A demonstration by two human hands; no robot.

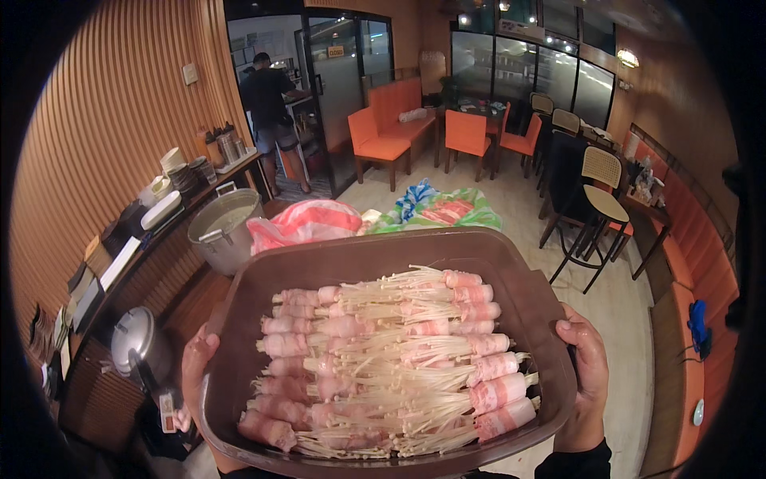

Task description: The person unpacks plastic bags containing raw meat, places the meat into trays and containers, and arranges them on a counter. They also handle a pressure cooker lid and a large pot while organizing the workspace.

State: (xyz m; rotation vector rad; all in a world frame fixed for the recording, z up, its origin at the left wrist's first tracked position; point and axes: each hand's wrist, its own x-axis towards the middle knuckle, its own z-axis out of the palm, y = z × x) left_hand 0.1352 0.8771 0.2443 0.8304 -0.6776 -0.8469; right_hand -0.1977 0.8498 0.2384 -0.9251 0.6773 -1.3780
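Both my hands hold a large brown plastic tub [383,248] up in front of me, tilted so its inside shows. My left hand [197,365] grips the left rim, and part of it is hidden behind the wall. On the opposite side my right hand [583,353] has its thumb over the rim and its fingers underneath. Inside lie rows of enoki mushroom bundles [383,341] wrapped in thin slices of raw, pink, fatty meat [499,392]. The wrapped ends face the left and right walls, with mushroom heads meeting in the middle.
Behind the tub are a red-striped plastic bag [311,221], a green-striped bag [479,206] with raw meat, and a large metal pot [230,230]. A shelf at left bears dishes [161,209]. Orange chairs [467,135] and a bar stool [601,206] stand beyond. A person [269,102] stands at the doorway.
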